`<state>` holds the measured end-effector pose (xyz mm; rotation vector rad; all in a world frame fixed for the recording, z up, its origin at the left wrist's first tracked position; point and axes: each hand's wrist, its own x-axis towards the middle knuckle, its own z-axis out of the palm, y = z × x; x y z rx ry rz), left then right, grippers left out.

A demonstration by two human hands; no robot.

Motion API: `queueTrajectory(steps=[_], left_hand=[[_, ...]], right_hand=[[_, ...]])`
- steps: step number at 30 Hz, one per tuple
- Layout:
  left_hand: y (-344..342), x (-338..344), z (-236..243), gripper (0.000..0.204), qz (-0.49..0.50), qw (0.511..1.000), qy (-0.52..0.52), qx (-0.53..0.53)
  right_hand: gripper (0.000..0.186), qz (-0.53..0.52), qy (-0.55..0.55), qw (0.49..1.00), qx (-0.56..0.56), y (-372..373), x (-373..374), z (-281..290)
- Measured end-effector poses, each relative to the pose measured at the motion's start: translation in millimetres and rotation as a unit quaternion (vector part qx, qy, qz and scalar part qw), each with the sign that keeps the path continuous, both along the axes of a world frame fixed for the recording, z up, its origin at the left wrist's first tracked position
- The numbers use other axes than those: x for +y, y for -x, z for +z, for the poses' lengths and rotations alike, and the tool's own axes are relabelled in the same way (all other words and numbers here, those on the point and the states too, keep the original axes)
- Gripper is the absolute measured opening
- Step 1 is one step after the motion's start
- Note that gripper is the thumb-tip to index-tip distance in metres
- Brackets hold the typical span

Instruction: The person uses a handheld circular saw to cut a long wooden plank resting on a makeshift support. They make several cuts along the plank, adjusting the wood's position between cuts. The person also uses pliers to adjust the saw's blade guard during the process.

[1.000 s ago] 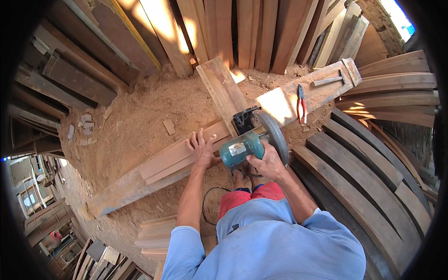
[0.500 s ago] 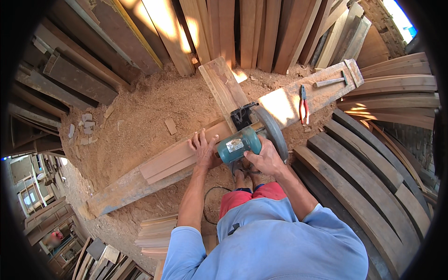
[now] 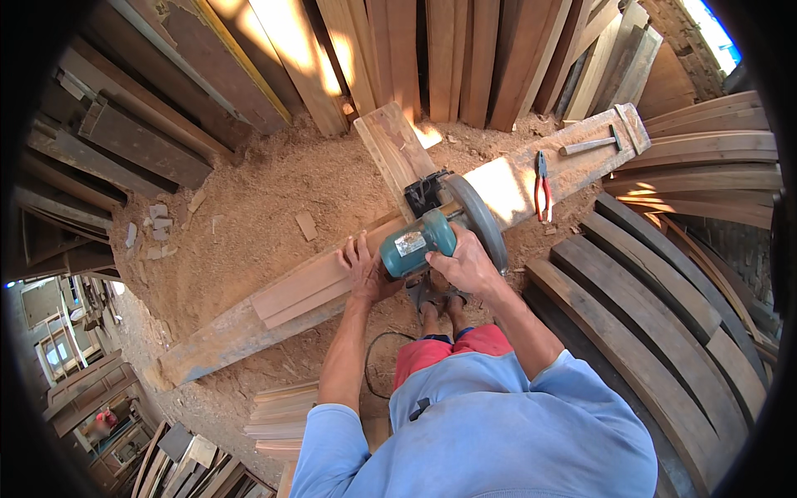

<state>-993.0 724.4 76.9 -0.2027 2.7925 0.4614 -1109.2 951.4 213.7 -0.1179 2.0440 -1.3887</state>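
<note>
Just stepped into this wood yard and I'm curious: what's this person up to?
A person in a blue shirt bends over a long wooden beam lying on sawdust. The right hand grips a teal circular saw set on a reddish wooden plank that rests on the beam, while the left hand presses the plank flat. Red-handled pliers and a hammer lie farther along the beam.

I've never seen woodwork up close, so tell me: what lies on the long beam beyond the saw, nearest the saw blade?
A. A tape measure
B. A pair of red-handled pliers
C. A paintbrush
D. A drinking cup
B. A pair of red-handled pliers lies on the long beam just past the circular saw, with a hammer farther along; the right hand grips the saw, and the left hand rests on the plank.
</note>
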Motion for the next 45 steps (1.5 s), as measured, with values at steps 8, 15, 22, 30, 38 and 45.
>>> queueTrajectory(steps=[8, 15, 22, 30, 38, 45], left_hand=[[-6.1, -3.4, -4.2, 0.117, -0.014, 1.000, 0.004, 0.010], [-10.8, -4.5, -11.5, 0.122, -0.011, 1.000, 0.004, 0.020], [-11.1, -4.9, -12.7, 0.118, -0.015, 0.999, 0.005, 0.037], [-8.9, -4.3, -9.8, 0.116, -0.009, 0.999, -0.018, 0.050], [-8.0, -3.8, -6.0, 0.108, 0.001, 1.000, -0.015, 0.006], [-5.5, -3.0, -1.9, 0.105, 0.003, 1.000, -0.015, 0.014]], right_hand=[[0.039, -0.003, 0.010, 1.000, -0.003, 13.0, -9.7, -8.4], [0.041, 0.002, -0.001, 1.000, 0.019, 23.4, -15.3, -9.5], [0.041, 0.004, 0.014, 0.999, 0.034, 33.6, -22.6, -12.5], [0.031, -0.007, 0.016, 1.000, 0.024, 50.0, -35.8, -8.6], [0.047, 0.013, -0.004, 0.999, 0.046, 91.4, -53.7, -1.9], [0.059, -0.057, 0.018, 0.995, 0.079, 51.1, 16.9, 43.3]])
